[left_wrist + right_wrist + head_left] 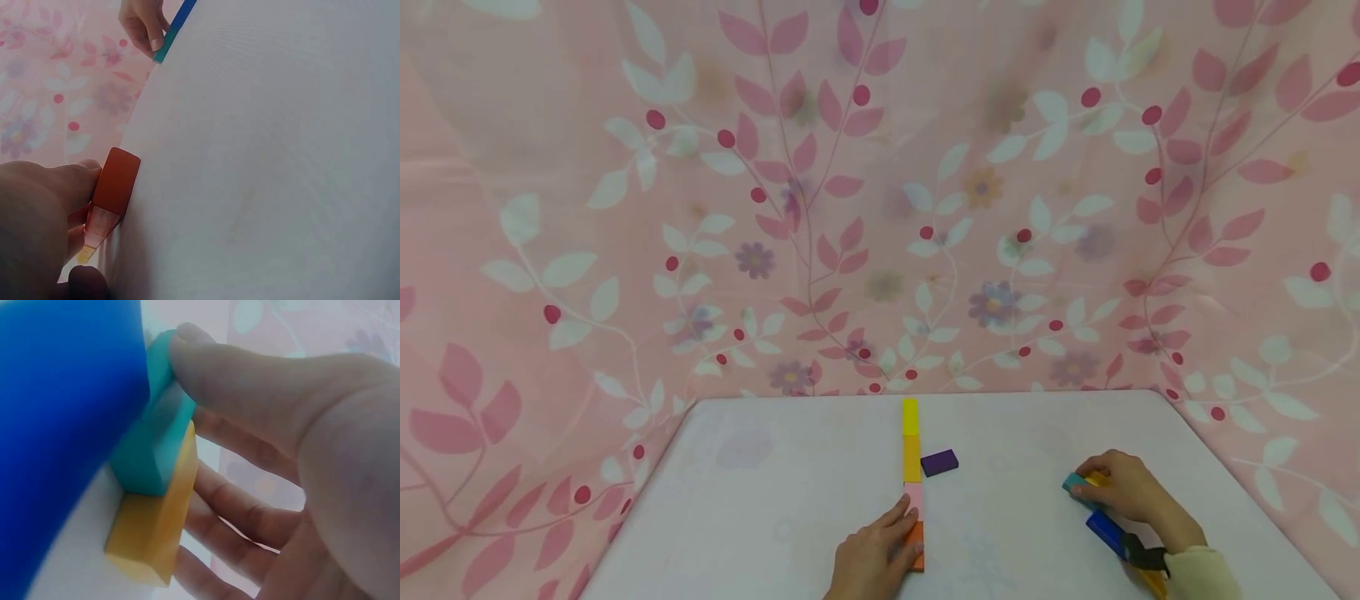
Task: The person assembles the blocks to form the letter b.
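In the head view, the orange block (116,181) and pink block (913,492) are partly covered by the left grip (874,552), cropped, like the tabletop (737,517), by the lower edge. A yellow block (150,534) is mostly hidden by the right grip (1123,483). From the right wrist, the blue block (62,412) is blurred and cut off.

Teal block (140,465), red-orange block (117,181), pink floral backdrop (880,192)

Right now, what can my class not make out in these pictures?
- Head view: part of the orange block, covered by the left hand.
- Head view: most of the yellow block beside the teal block, behind the right hand.
- Right wrist view: the rest of the blue block, cut off by the left and top edges.
- Left wrist view: the right wrist, beyond the top edge.
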`<action>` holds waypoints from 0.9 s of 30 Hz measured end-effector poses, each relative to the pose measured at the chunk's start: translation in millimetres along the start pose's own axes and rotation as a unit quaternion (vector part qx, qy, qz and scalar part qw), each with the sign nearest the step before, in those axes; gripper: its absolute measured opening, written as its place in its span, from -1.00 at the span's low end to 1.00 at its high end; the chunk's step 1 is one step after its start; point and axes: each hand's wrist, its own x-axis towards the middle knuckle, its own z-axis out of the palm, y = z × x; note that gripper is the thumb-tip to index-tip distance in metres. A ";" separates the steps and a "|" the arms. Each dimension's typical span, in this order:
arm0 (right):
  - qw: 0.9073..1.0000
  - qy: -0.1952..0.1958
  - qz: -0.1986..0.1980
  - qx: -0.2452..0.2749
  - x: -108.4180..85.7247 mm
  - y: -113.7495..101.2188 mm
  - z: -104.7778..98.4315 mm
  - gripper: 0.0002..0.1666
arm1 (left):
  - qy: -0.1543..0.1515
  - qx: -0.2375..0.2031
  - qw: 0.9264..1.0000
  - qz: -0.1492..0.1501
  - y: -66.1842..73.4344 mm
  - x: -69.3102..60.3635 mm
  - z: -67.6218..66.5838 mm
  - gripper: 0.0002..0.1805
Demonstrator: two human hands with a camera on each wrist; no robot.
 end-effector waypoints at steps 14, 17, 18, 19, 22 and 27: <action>0.990 0.113 -0.071 -0.039 5.5 -16.5 29.2 -0.69 | 0.005 0.005 1.000 0.003 -0.2 0.6 1.1 -0.43; 0.991 0.101 -0.080 -0.045 7.6 -20.3 33.2 -0.63 | 0.002 0.003 1.000 -0.001 0.8 0.9 0.4 -0.43; 0.991 0.095 -0.084 -0.046 8.3 -20.6 34.0 -0.60 | 0.002 0.001 1.000 -0.003 1.1 1.0 0.4 -0.43; 0.991 0.089 -0.091 -0.045 8.7 -20.5 34.0 -0.55 | 0.001 0.000 1.000 -0.004 1.2 1.0 0.5 -0.43; 0.991 0.083 -0.097 -0.038 8.3 -19.3 31.6 -0.41 | 0.000 0.004 1.000 -0.005 1.5 0.9 0.9 -0.43; 0.994 0.094 -0.061 -0.020 3.7 -18.6 23.1 -0.45 | 0.007 0.010 1.000 0.002 1.8 -0.1 1.0 -0.44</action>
